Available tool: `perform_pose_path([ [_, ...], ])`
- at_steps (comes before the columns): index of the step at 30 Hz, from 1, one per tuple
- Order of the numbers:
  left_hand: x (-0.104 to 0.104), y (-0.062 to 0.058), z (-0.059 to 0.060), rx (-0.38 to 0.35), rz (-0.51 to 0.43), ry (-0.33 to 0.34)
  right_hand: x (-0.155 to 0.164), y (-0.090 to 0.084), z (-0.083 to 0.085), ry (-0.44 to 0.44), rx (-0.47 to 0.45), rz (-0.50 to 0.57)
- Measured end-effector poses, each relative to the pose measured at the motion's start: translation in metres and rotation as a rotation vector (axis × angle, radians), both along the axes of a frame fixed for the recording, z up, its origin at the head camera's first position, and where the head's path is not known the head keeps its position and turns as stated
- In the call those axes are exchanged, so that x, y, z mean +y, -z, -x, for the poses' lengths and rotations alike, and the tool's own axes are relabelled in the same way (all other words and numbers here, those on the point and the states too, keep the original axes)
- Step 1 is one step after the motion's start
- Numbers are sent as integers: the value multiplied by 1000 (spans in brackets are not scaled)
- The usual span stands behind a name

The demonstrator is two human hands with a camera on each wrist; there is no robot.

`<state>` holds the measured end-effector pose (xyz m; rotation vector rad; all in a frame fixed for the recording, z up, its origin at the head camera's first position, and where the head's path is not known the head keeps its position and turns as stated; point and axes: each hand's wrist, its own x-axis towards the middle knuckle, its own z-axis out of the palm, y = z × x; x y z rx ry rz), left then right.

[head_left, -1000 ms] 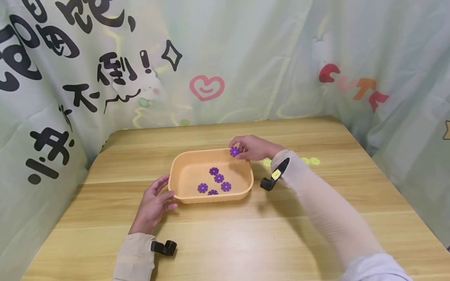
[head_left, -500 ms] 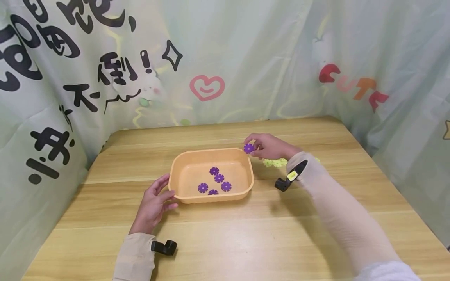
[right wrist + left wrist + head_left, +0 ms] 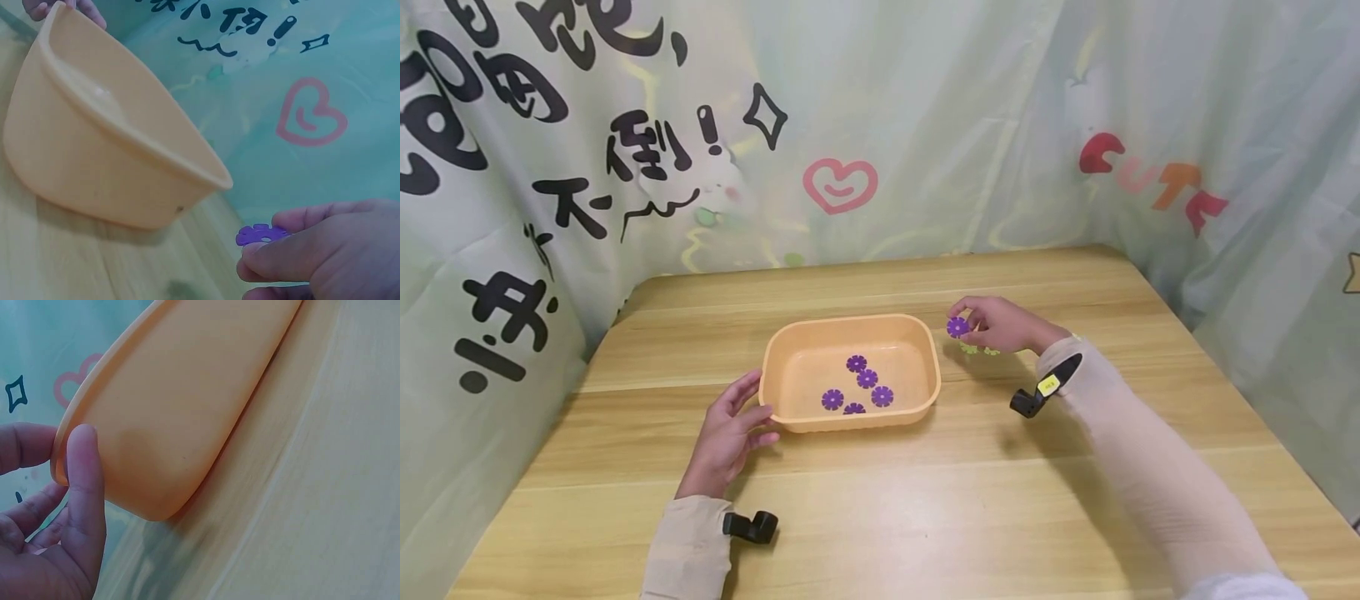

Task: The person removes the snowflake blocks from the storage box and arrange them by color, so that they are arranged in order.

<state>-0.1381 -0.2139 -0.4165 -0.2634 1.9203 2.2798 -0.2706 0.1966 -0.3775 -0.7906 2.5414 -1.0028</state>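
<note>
An orange plastic basin [image 3: 850,423] stands on the table, with several purple snowflake-shaped discs [image 3: 867,378] lying on its floor. My left hand [image 3: 721,442] holds the basin's left front corner; in the left wrist view the thumb [image 3: 84,469] lies against the outer wall and the fingers meet the rim. To the right of the basin, my right hand [image 3: 1006,323] pinches one more purple snowflake disc [image 3: 957,327] between thumb and fingers. That disc [image 3: 259,235] also shows in the right wrist view, apart from the basin wall. Just below the right hand lie yellow-green snowflake discs [image 3: 969,348], partly hidden by it.
The wooden table [image 3: 880,517] reaches back to a printed curtain [image 3: 940,125], which also hangs along both sides. Black camera mounts [image 3: 752,527] sit on the wrists. The basin's raised wall separates its inside from the right hand.
My right hand has moved right with the purple disc, from over the basin's back right corner to above the yellow-green discs. My left hand and the basin have stayed put.
</note>
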Motion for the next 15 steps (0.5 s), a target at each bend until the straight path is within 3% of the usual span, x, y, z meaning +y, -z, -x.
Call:
perform_pose_path([
  [15, 0, 0, 0, 3, -4, -1, 17, 21, -11, 2, 23, -20],
])
